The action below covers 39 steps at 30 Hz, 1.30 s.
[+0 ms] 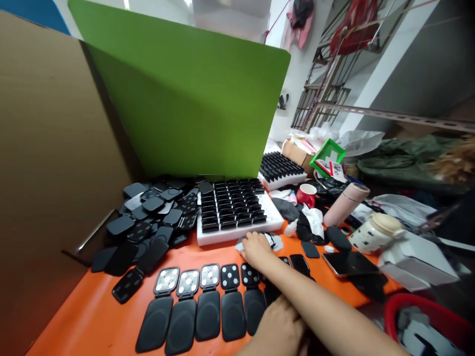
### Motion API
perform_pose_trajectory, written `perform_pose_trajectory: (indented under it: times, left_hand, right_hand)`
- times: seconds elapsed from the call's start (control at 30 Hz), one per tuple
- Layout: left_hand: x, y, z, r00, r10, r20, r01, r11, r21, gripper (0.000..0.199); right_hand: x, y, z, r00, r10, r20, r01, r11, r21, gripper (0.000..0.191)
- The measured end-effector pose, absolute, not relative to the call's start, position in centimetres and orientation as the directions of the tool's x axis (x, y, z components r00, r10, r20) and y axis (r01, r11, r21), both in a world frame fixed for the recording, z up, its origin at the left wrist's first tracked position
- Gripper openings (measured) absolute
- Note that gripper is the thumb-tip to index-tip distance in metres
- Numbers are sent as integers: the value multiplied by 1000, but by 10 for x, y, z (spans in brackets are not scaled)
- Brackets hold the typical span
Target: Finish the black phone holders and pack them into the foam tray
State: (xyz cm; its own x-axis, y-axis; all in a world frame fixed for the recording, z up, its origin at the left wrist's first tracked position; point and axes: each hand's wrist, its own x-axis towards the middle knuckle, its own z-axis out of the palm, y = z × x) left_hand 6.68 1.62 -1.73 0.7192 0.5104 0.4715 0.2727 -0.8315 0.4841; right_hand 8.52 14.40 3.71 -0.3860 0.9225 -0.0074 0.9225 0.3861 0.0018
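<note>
A row of unfolded black hinged pads [232, 316] lies on the orange table [92, 316]; the three leftmost have light square faces with white dots, while others show white dots on black. My right hand [257, 249] reaches over the upper edge of the row and touches a small pile of grey and white pieces [275, 242]; its fingertips are too unclear to show a grip. Lower down, my left hand [280, 326] lies over the right part of the row beneath my right forearm, with its fingers mostly hidden.
A white foam tray [237, 235] holds upright black pads. Left of it is a heap of black pads [152, 212]. Green board [185, 99] stands behind. To the right are a red mug [307, 196], pink bottle [345, 203], phone [351, 263] and red basin [426, 304].
</note>
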Motion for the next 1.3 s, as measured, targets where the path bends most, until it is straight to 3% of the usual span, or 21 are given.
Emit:
perform_pose_trajectory:
  times: [0.2, 0.4, 0.57, 0.77, 1.0, 1.3]
  left_hand:
    - [44, 11, -21, 816, 516, 261, 334, -790, 515, 37]
    - [43, 8, -17, 797, 552, 246, 371, -768, 522, 37]
    - [40, 6, -12, 784, 576, 229, 391, -747, 538, 38]
    - [42, 6, -5, 771, 604, 202, 464, -750, 472, 60]
    - [55, 5, -20, 776, 607, 174, 533, -777, 336, 71]
    - [56, 6, -22, 769, 616, 169, 558, -776, 295, 73]
  right_hand:
    - [101, 152, 43, -462, 884, -71, 886, 456, -81, 27]
    - [113, 154, 51, -411, 912, -20, 885, 394, -247, 23]
    - [145, 143, 55, -207, 977, 60, 856, 210, -473, 29]
    - [224, 109, 47, -82, 988, -129, 702, -34, -712, 28]
    - [244, 83, 24, -88, 968, -237, 631, -129, -765, 27]
    - [241, 88, 3, -53, 965, -258, 720, -142, -679, 25]
